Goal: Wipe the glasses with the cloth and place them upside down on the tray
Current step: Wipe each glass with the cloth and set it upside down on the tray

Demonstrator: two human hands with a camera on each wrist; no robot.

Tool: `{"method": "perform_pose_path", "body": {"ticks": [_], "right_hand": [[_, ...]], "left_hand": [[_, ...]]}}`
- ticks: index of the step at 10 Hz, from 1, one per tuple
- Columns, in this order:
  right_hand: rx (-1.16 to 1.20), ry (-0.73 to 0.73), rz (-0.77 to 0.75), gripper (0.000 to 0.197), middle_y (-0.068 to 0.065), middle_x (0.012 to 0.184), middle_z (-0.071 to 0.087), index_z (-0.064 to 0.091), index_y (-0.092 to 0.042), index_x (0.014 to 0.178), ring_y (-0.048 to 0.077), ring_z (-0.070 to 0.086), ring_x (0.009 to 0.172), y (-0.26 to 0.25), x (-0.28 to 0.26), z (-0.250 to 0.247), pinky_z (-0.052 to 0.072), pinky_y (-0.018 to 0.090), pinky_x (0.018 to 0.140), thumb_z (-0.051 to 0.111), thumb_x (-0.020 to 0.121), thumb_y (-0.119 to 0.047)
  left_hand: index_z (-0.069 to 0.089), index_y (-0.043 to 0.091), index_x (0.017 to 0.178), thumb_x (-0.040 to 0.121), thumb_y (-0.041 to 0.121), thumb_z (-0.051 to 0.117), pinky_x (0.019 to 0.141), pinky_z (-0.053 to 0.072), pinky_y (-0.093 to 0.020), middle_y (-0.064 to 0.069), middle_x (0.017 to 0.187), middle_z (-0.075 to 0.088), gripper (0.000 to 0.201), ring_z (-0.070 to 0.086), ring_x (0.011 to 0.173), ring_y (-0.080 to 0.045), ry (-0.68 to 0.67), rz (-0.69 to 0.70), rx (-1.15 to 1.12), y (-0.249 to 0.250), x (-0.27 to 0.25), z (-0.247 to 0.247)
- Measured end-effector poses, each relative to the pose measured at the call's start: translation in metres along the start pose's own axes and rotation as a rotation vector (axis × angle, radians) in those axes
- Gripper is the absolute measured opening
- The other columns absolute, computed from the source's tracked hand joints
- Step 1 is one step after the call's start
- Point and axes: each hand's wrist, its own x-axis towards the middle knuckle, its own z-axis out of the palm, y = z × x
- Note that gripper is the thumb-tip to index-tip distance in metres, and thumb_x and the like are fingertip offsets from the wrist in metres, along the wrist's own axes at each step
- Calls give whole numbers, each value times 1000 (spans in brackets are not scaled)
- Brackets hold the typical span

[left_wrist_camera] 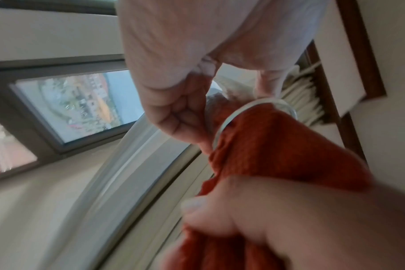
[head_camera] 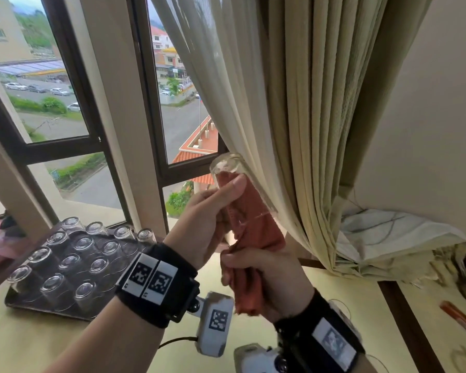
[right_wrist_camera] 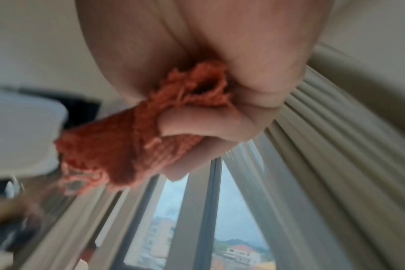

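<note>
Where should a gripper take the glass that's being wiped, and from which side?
Judging by its pose, grip the glass round the mid-wall, from the window side, where the left hand now wraps it. It is tilted, base up toward the window, mouth down, and the red cloth held by the right hand fills the mouth, so the rim end is blocked.

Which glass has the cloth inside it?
The glass held up in the left hand; the cloth fills it. The others stand upside down on the tray.
</note>
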Motion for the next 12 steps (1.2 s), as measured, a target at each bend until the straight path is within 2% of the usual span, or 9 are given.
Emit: {"method": "perform_pose_path", "body": {"ticks": [1, 2, 3, 4, 6, 8, 10, 11, 12], "right_hand": [[-1233, 100, -365, 58, -1, 103, 73, 57, -26, 134, 13, 66, 65, -5, 6, -12, 53, 25, 60, 60, 87, 7], [-1899, 228, -507, 61, -13, 143, 63, 44, -36, 151, 10, 68, 78, -9, 14, -14, 58, 26, 76, 59, 96, -15], [-1522, 184, -574, 56, -2, 101, 77, 56, -36, 137, 18, 71, 73, -2, 22, -18, 60, 30, 70, 62, 91, -6], [-444, -39, -198, 38, 13, 71, 68, 66, -27, 124, 31, 66, 52, -4, 20, -14, 55, 31, 48, 73, 93, -8], [243, 172, -144, 38, 12, 82, 63, 73, -12, 119, 10, 47, 40, 7, 25, -24, 40, 20, 36, 77, 90, -36], [-521, 374, -527, 12, -1, 73, 73, 77, -30, 97, 13, 58, 44, -4, 21, -49, 50, 27, 40, 79, 94, -18], [-1549, 90, -1134, 14, -10, 117, 68, 61, -27, 117, 11, 68, 80, -13, 12, -89, 58, 29, 59, 61, 103, -24], [-1697, 98, -894, 40, -19, 143, 54, 50, -41, 143, 14, 72, 79, -13, 13, -89, 62, 35, 60, 43, 105, -33], [-1569, 62, -521, 65, -11, 122, 70, 29, -56, 152, 10, 72, 70, 2, 18, -85, 64, 36, 68, 44, 100, -20]], "left_hand": [[79, 7, 94, 87, 44, 84, 82, 59, -39, -12, 88, 77, 38, 72, 80, -26, 89, 23, 46, 6, 5, -4], [78, 5, 98, 76, 54, 89, 92, 59, -45, -15, 93, 76, 55, 72, 85, -28, 77, 12, 169, -3, 4, -2], [79, 6, 95, 65, 54, 92, 87, 58, -39, -16, 92, 74, 59, 72, 86, -28, 81, -12, 146, -11, 3, 0], [81, 6, 91, 71, 52, 90, 84, 60, -40, -18, 91, 73, 51, 71, 85, -32, 70, -38, 50, -13, 4, -5], [66, -8, 130, 86, 30, 79, 110, 50, -52, -34, 128, 66, 59, 66, 116, -40, 28, -86, -9, -26, 8, -4], [60, -4, 138, 88, 61, 74, 107, 56, -51, -23, 115, 68, 83, 70, 107, -34, 39, -203, -96, -27, 16, -2], [60, 1, 136, 67, 76, 87, 83, 63, -39, -17, 100, 64, 104, 66, 82, -25, 54, -277, -50, -24, 27, -1], [68, -4, 119, 72, 52, 87, 72, 62, -32, -14, 93, 72, 75, 71, 78, -22, 64, -156, -55, -30, 28, 1], [73, 1, 106, 70, 36, 85, 74, 62, -29, -11, 89, 75, 52, 76, 81, -20, 38, -59, 40, -33, 29, 7]]}}
